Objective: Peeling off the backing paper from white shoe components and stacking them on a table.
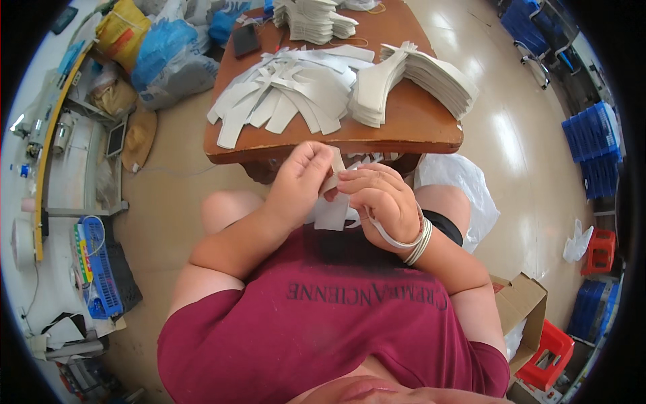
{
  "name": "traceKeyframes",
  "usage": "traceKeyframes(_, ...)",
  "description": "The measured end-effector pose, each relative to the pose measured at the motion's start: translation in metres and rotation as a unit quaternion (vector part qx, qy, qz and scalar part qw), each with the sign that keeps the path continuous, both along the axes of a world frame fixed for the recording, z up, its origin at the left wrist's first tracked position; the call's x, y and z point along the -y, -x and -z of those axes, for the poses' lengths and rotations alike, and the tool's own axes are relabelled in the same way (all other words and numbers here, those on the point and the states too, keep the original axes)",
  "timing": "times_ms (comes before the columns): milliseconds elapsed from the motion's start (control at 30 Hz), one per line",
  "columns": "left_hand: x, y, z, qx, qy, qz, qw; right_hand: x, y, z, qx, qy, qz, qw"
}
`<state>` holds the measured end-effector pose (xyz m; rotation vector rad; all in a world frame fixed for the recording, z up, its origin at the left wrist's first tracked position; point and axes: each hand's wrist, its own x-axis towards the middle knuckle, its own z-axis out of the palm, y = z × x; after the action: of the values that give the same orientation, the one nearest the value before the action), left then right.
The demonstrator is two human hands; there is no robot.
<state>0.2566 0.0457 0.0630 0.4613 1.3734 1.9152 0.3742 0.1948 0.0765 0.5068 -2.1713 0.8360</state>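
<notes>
Left grip (305, 174) pinching pale piece (337, 160) now, just above frame centre, below desk (296, 145); right grip (382, 198) right there, closed on it or not, can't tell. Light pressure should pay, edges square!

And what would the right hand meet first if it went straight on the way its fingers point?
Most likely the beige strip in the left hand, right by the fingertips of the right hand; whether they already touch is unclear from this view.
</notes>
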Motion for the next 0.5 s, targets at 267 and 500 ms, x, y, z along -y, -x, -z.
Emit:
traceKeyframes(267, -0.001, 0.002, 0.005, 0.035, 0.017, 0.047, 0.998, 0.0, 0.0, 0.0, 0.011, 0.033, -0.011, 0.999)
traceKeyframes(500, -0.005, 0.026, -0.004, -0.096, 0.02, -0.123, 0.988, 0.002, -0.002, 0.002, 0.003, -0.047, -0.106, 0.993)
